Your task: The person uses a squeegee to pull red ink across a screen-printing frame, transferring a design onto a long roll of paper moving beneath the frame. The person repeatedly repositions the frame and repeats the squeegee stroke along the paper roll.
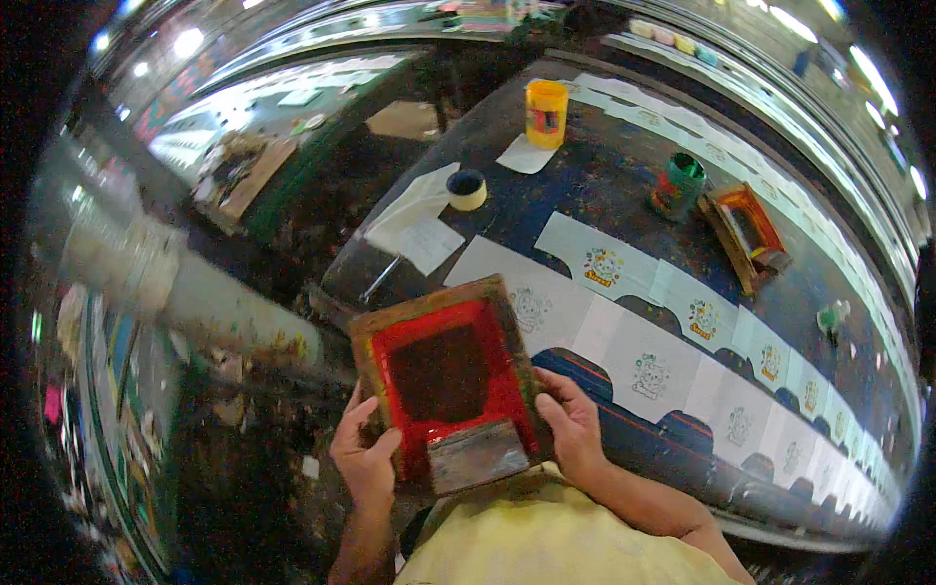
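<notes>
A wooden screen printing frame (515, 336) is tilted up in front of my body, its mesh dark in the middle with red ink round it. Across its near end lies a squeegee (478, 456) with a worn, greyish face. My left hand (366, 450) is closed on the frame's left side, thumb on top. On the right side, my right hand (573, 421) grips the wood in the same way; the fingers under the frame are hidden. Just beyond the frame, white cut fabric pieces (648, 363) with printed cartoon designs lie in rows on the long dark table (604, 161).
On the table stand a yellow tub (547, 115), a green ink jar (679, 185) and a small bottle (832, 317). A second frame (746, 234) with orange ink lies beside the jar. A tape roll (466, 189) and papers (429, 244) occupy the left corner. A thick pipe (195, 283) runs at left.
</notes>
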A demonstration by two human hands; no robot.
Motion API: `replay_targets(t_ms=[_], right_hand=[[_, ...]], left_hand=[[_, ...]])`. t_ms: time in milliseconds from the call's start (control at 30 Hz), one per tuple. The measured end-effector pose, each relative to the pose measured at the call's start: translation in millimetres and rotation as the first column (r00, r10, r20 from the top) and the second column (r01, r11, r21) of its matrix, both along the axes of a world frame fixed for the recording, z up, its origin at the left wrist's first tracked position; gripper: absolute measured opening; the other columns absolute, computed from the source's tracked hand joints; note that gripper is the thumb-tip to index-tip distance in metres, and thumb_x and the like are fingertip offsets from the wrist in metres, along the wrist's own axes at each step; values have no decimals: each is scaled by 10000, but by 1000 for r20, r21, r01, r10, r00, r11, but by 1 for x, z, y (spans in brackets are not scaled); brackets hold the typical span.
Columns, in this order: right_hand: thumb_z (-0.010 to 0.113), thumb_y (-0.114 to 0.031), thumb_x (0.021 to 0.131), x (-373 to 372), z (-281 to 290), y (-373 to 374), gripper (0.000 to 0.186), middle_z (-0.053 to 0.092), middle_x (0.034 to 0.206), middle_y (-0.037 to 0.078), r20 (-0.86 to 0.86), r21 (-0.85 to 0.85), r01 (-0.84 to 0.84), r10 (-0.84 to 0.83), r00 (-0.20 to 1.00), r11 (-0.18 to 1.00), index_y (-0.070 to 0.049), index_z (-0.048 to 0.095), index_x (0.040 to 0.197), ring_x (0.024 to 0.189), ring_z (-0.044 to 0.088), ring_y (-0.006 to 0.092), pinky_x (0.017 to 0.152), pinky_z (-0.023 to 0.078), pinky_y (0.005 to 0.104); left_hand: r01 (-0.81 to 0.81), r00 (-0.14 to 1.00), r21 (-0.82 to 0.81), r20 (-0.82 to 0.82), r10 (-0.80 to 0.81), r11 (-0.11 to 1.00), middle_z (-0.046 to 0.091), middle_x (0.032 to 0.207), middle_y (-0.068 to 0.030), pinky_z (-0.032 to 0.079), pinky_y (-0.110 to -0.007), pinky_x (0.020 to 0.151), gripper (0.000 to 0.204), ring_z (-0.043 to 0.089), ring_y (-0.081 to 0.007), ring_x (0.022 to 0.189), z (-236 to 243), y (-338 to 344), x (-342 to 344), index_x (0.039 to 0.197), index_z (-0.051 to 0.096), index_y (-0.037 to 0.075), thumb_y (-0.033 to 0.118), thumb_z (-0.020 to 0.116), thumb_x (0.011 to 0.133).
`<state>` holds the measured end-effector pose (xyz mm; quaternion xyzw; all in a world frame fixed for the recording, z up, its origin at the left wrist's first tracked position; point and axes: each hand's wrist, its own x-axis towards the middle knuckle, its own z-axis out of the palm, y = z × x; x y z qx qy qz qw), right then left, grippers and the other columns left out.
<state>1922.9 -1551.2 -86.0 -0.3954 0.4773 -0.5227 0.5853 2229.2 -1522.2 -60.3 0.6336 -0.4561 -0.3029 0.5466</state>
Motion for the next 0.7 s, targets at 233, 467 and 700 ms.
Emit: replay_targets(t_ms=[233, 467, 700], right_hand=[[590, -108, 1194, 46, 18, -22, 518, 715, 1587, 123, 66, 34, 424, -425, 903, 905, 35, 557, 1691, 1419, 682, 201, 1242, 518, 384], [625, -125, 1174, 77, 32, -27, 521, 739, 1519, 117, 177, 59, 698, -696, 696, 714, 46, 580, 1664, 1364, 706, 204, 1216, 546, 386], [621, -181, 1169, 64, 78, -56, 519, 769, 1493, 147, 220, -56, 713, -688, 691, 698, 53, 635, 1632, 1335, 740, 236, 1216, 556, 405]], left_hand=[[487, 869, -134, -29, -495, 863, 582, 1767, -243, 568, -408, 1237, 496, 653, -299, 1541, -2, -163, 23, 1371, 798, 3, -153, 794, 900], [694, 720, -147, 167, -674, 705, 568, 1782, -233, 527, -438, 1280, 455, 593, -308, 1616, 16, -219, 14, 1318, 850, 69, -133, 798, 914], [683, 730, -192, 198, -654, 704, 617, 1761, -200, 546, -416, 1252, 533, 632, -296, 1586, 63, -257, -8, 1335, 862, 105, -133, 812, 861]])
